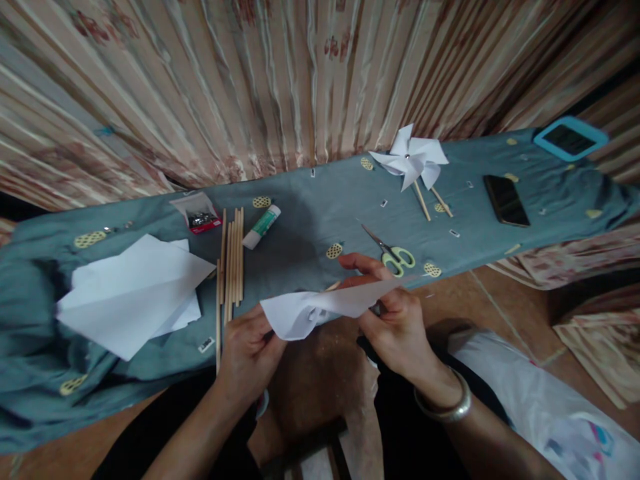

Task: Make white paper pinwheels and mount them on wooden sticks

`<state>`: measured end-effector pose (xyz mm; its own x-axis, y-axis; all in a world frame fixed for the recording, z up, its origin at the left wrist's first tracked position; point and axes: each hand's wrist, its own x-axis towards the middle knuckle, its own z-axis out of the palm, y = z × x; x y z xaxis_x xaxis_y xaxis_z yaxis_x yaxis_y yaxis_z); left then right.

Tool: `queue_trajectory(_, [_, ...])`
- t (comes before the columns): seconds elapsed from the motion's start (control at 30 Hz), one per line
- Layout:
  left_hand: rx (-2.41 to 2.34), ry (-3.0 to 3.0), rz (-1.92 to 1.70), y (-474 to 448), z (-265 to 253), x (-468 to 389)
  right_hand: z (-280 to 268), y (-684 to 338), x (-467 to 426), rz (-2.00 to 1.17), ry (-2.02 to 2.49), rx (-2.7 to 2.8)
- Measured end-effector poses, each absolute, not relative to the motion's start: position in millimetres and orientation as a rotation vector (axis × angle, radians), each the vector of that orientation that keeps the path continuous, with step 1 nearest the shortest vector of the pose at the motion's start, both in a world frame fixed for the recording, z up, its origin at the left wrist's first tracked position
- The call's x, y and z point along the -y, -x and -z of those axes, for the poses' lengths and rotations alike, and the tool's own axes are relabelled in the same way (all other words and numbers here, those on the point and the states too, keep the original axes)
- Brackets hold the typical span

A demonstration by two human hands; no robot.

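Observation:
A white paper pinwheel (295, 313), its blades partly folded in, is held in the air just in front of the table edge. My left hand (253, 347) pinches its left side between thumb and fingers. My right hand (393, 317) is closed on its right side, partly hidden behind a long paper blade. A short bit of wooden stick shows behind the paper. Just beyond my right hand lie scissors (393, 257) with pale green handles. Wooden sticks (234, 260) lie side by side near my left hand.
On the cloth-covered table (310, 200) are white paper sheets (135, 287), a small box of metal pins (200, 213), a glue stick (262, 227), finished-looking pinwheels (410, 158), a phone (506, 200) and a blue-framed device (571, 139). A plastic bag (540, 400) sits at lower right.

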<state>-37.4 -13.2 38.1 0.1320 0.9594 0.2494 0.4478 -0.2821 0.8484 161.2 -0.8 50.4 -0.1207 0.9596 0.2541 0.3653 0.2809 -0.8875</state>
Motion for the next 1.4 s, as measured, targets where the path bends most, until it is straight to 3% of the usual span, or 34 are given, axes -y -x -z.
queue_trajectory(0.77, [-1.432, -1.655, -1.003, 27, -14, 7, -11, -153, -21, -1.188, 1.364, 1.293])
queue_trajectory(0.97, [-1.425, -1.650, -0.987, 28, -8, 6, -12, -158, -28, -1.370, 1.341, 1.329])
queue_trajectory(1.4, [-1.438, -1.695, -0.980, 29, -3, 9, -17, -156, -28, -1.463, 1.362, 1.277])
